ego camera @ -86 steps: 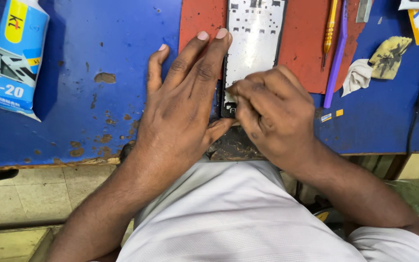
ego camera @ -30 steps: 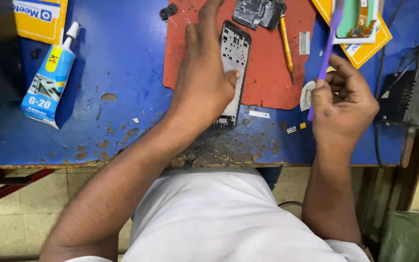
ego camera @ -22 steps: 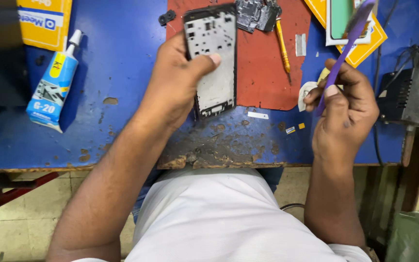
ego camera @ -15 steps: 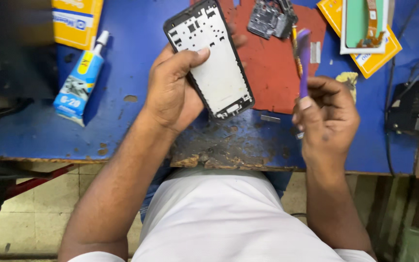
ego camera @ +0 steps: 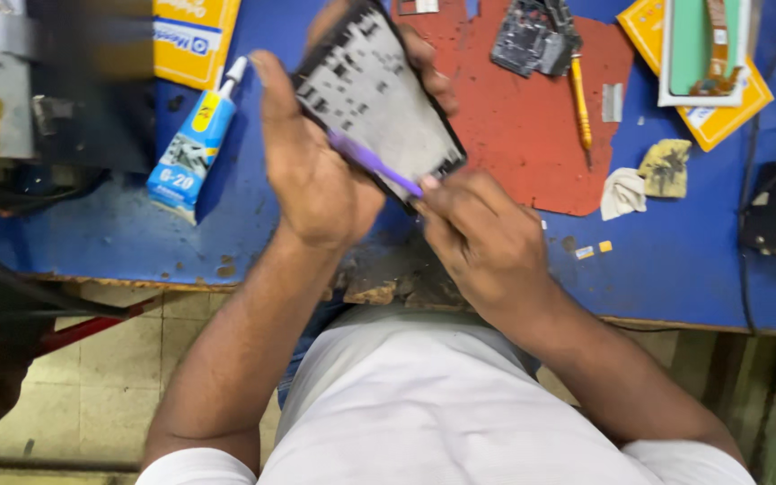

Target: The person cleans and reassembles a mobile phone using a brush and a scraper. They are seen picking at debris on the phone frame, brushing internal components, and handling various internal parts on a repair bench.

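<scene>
Phone frame (ego camera: pixel 379 99) now lifted, left hand (ego camera: pixel 316 171) gripping, right hand (ego camera: pixel 482 242) below.

Left hand (ego camera: pixel 316 171) sits upper centre of frame, raised, back of hand to camera, thumb up along the left side, fingers curled round behind, tips showing at top centre. Closed in a grip. Left forearm runs down to lower left. Right hand (ego camera: pixel 482 242) centre frame, just right of and below the left, knuckles up, thumb and forefinger pinched at its upper left. Right forearm runs off toward lower right.
</scene>
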